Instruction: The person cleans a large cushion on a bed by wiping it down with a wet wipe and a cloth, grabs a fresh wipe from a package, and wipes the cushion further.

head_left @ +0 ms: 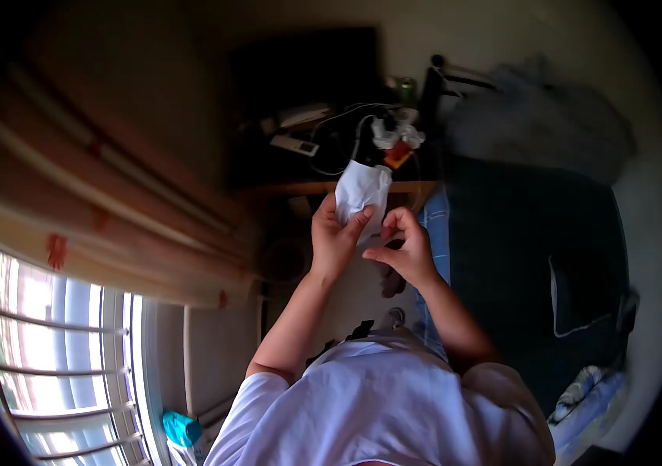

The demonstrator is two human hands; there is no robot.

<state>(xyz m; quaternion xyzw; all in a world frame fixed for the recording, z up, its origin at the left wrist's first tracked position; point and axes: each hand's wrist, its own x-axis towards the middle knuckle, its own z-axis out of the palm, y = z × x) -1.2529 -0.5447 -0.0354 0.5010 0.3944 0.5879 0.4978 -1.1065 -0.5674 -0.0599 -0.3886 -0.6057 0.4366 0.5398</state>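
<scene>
My left hand (336,237) grips a white folded sheet (362,185), its thumb pressed on the near side. The sheet is thin and creased, and its upper end stands up past my fingers; I cannot tell whether it is paper or cloth. Just to the right is my right hand (406,247), with thumb and curled fingers apart and nothing visible between them. A small gap separates its fingertips from the sheet's lower edge.
Beyond my hands is a dark desk with a wooden edge (412,187), a monitor (304,74), a white remote-like object (294,145), cables and crumpled white items (398,133). A dark-covered bed (513,233) is on the right, a curtain (106,210) and barred window (59,349) on the left.
</scene>
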